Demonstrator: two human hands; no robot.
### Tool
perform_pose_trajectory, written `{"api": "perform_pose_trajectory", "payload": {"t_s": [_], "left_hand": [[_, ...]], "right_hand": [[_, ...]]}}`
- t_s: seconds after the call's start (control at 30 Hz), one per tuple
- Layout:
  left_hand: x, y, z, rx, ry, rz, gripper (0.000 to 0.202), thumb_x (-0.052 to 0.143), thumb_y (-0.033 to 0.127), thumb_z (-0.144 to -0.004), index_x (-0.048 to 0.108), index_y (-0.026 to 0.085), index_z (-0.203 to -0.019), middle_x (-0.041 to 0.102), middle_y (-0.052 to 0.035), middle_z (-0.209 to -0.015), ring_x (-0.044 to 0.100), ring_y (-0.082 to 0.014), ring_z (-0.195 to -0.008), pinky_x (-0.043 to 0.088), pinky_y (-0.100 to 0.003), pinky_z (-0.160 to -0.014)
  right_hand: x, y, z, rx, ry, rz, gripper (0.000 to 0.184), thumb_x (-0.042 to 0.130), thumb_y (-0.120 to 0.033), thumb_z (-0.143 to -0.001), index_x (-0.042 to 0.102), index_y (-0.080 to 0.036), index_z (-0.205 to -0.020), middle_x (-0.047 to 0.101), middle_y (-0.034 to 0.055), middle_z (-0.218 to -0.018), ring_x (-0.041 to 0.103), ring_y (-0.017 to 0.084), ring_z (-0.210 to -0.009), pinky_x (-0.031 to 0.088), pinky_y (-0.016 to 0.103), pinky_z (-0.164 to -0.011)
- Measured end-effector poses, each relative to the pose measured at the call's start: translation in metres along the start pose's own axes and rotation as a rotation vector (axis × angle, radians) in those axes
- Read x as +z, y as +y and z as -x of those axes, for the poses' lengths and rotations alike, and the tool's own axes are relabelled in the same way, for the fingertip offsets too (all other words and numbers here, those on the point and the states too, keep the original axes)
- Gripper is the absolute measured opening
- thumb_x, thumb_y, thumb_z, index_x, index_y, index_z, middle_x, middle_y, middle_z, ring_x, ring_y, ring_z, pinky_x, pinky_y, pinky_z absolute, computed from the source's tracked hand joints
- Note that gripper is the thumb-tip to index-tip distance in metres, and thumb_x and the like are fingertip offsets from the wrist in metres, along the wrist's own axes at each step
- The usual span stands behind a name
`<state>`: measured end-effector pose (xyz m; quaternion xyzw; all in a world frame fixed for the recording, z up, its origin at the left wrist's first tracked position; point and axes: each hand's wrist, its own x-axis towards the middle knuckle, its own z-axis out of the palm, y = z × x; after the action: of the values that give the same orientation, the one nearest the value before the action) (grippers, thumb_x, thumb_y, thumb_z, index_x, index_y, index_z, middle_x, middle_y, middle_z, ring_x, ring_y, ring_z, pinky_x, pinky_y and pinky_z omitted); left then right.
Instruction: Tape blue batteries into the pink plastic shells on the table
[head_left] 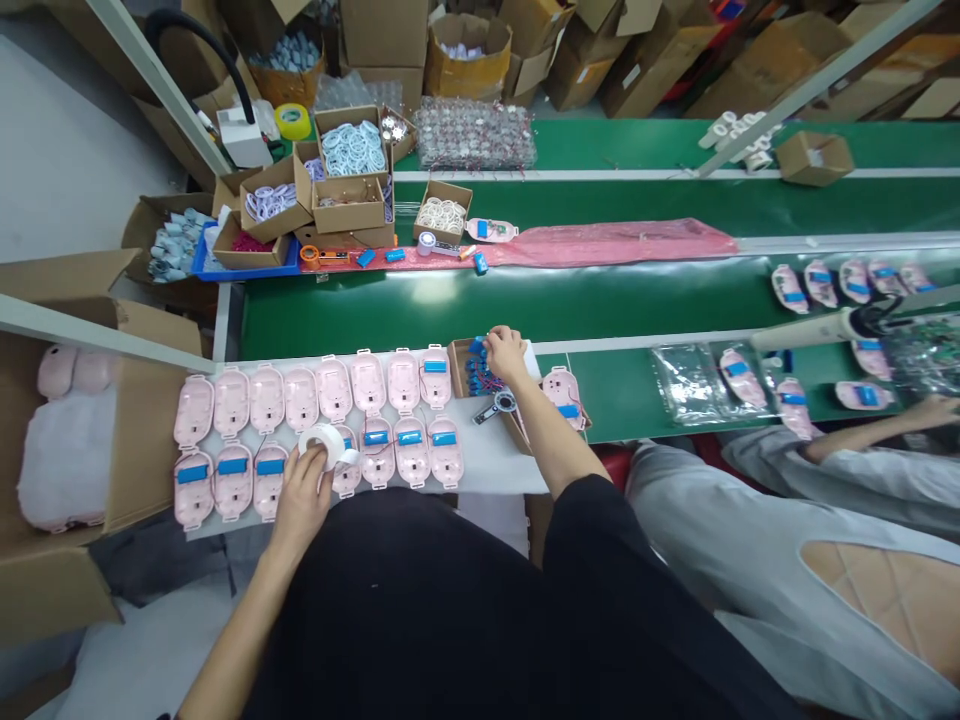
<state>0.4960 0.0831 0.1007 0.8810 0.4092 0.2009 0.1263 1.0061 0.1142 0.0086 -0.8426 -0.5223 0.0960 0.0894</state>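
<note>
My left hand (304, 492) is closed around a roll of white tape (324, 440), over the front row of pink plastic shells. Its loose end sticks out to the right. My right hand (507, 355) reaches into a small cardboard box (459, 362) of blue battery packs (480, 380) with wires. Its fingers are pinched at a blue battery pack (476, 345) on the box's far side. Two rows of pink shells (370, 382) lie on a white sheet; most in the front row and one at the back right carry a blue pack.
A black and silver tool-like part (495, 406) lies beside the battery box. Behind runs a green conveyor (337, 310), with stacked part boxes (349, 205) at its far left. To the right, a co-worker's arm (885, 425) is near more pink shells (793, 405).
</note>
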Motion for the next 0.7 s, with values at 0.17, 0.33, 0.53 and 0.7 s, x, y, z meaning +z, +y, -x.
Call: {"api": "perform_pose_trajectory", "payload": {"t_s": [0.17,0.33,0.53,0.7], "left_hand": [[-0.015,0.001,-0.01,0.111,0.04,0.008,0.031,0.053,0.017,-0.099,0.059,0.017,-0.13,0.069,-0.0138,-0.124,0.061,-0.0287,-0.127,0.045,-0.056,-0.118],[-0.023,-0.001,-0.023,0.16,0.025,0.045,0.034,0.053,0.015,-0.098,0.058,0.017,-0.132,0.067,-0.0143,-0.128,0.057,-0.0298,-0.133,0.044,-0.057,-0.119],[-0.023,0.005,-0.028,0.195,-0.042,0.056,0.034,0.048,0.012,-0.099,0.06,0.017,-0.13,0.068,-0.0127,-0.127,0.058,-0.0277,-0.132,0.042,-0.057,-0.121],[-0.032,0.016,-0.024,0.245,-0.139,0.024,0.046,0.044,0.002,-0.094,0.064,0.023,-0.129,0.069,-0.0094,-0.125,0.048,-0.0301,-0.143,0.049,-0.053,-0.116]], "right_hand": [[-0.025,-0.022,0.043,-0.19,0.245,-0.388,0.035,0.036,-0.033,-0.106,0.068,-0.019,-0.104,0.071,0.0149,-0.128,0.059,0.028,-0.121,0.042,0.046,-0.108],[-0.035,-0.072,0.092,0.005,0.304,-0.845,0.041,0.04,-0.056,-0.105,0.061,-0.023,-0.099,0.076,0.0091,-0.103,0.068,0.022,-0.087,0.054,0.035,-0.08],[-0.046,-0.138,0.142,0.1,0.117,-1.29,0.046,0.053,-0.071,-0.097,0.053,-0.025,-0.094,0.075,0.0028,-0.093,0.061,0.013,-0.057,0.049,0.025,-0.052],[-0.07,-0.182,0.176,-0.023,-0.03,-1.264,0.044,0.054,-0.067,-0.099,0.058,-0.023,-0.091,0.077,0.0052,-0.087,0.071,0.019,-0.069,0.056,0.029,-0.061]]}}
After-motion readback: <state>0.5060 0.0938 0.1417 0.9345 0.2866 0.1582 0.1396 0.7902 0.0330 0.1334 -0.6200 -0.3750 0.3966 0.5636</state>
